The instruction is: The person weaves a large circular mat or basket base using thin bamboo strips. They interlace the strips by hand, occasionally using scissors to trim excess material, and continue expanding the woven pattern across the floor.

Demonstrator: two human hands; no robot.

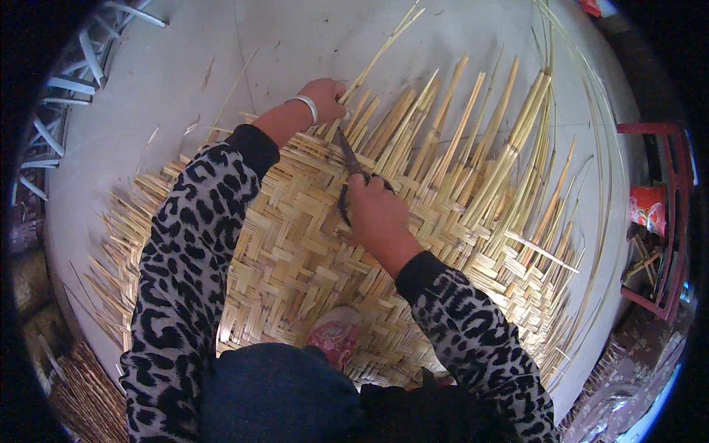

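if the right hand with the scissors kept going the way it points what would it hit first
Likely the left hand. The right hand aims its scissors up and left along the loose bamboo strips that the left hand grips. Depth is unclear, so the blades may meet those strips first.

My sleeves [185, 251] are leopard-spotted grey and black; the mat [295, 251] is pale yellow herringbone, my shoe [336, 336] pink.

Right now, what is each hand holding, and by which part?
The right hand grips dark scissors by the handles. The left hand pinches loose bamboo strips near their base at the woven mat edge.
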